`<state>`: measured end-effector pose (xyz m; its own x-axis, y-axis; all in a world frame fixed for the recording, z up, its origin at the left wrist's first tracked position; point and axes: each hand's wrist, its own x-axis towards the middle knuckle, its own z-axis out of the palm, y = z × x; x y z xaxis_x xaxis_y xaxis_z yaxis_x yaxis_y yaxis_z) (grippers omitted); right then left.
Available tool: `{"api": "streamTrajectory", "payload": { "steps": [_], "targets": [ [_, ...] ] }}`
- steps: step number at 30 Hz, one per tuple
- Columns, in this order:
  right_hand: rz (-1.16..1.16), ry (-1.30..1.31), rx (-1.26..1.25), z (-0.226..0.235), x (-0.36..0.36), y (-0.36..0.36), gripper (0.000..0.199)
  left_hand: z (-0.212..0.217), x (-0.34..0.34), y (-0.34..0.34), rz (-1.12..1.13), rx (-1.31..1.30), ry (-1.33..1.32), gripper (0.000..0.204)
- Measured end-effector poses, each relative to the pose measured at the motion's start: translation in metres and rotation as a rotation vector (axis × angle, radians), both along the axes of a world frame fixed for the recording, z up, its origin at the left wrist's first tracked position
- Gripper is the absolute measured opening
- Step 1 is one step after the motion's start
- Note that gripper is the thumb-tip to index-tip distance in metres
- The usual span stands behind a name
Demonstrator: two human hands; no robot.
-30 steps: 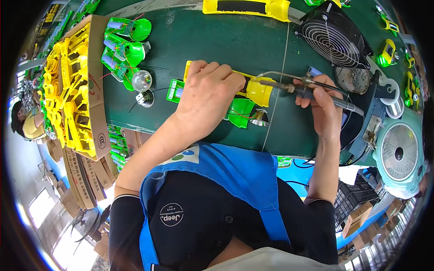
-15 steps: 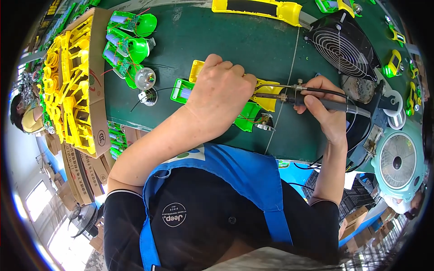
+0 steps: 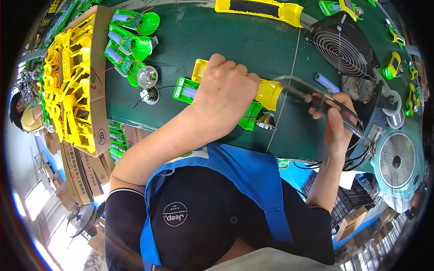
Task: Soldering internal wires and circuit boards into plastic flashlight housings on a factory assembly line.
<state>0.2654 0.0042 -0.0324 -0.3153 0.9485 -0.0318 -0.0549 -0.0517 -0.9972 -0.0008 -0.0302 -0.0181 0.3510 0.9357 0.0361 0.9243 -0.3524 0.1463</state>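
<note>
My left hand point(image 3: 226, 97) is closed over a yellow plastic lamp housing point(image 3: 270, 94), whose ends show on either side of the fist. Just in front lies a green lamp shell point(image 3: 249, 118) with a blue cell, red wires and a silver reflector point(image 3: 266, 121); the hand hides its middle. My right hand point(image 3: 338, 119) grips a soldering iron point(image 3: 322, 105) with a thin wire-feed tube along it. The iron is smeared by motion, its tip apart from the yellow housing. Past that hand lies a blue cylindrical cell point(image 3: 326, 83).
A carton point(image 3: 100, 86) of yellow frames stands left, beside several wired green shells point(image 3: 135, 47). Clear bulb-like lens point(image 3: 147, 77) and a round part point(image 3: 149, 95) lie nearby. A black fan point(image 3: 339, 43), solder spool point(image 3: 394, 113) and teal fan point(image 3: 397, 158) occupy the right.
My right hand has drawn the soldering iron right, away from the yellow housing. The blue cell beyond it now shows plainly. My left hand keeps its grip, barely shifted.
</note>
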Motion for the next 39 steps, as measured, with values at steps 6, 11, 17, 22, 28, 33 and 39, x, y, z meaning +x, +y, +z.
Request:
{"api": "streamTrajectory", "payload": {
  "steps": [6, 11, 17, 22, 28, 33, 39],
  "targets": [
    [-0.087, 0.041, 0.284, -0.014, -0.041, -0.023, 0.032, 0.001, 0.0, 0.002, 0.006, -0.005, 0.009, 0.003],
    [-0.004, -0.037, 0.429, -0.031, -0.072, -0.032, 0.026, 0.0, -0.001, 0.004, 0.009, -0.006, 0.0, 0.001],
    [-0.018, -0.017, 0.299, -0.031, -0.072, -0.04, 0.023, 0.0, -0.003, 0.002, 0.0, -0.012, 0.01, 0.002],
    [-0.072, 0.033, 0.293, -0.042, -0.065, -0.038, 0.028, 0.012, -0.014, -0.014, -0.025, 0.185, -0.187, 0.004],
    [-0.23, 0.116, 0.254, -0.041, -0.067, -0.031, 0.034, 0.038, -0.073, -0.091, 0.311, -0.17, 0.006, 0.012],
    [-0.212, 0.147, 0.209, -0.033, -0.059, -0.034, 0.035, 0.026, -0.075, -0.067, 0.182, 0.132, -0.526, 0.03],
    [-0.062, 0.195, -0.005, -0.02, -0.037, -0.044, 0.035, 0.007, -0.073, -0.041, -0.223, 0.083, -0.575, 0.025]
  ]
}}
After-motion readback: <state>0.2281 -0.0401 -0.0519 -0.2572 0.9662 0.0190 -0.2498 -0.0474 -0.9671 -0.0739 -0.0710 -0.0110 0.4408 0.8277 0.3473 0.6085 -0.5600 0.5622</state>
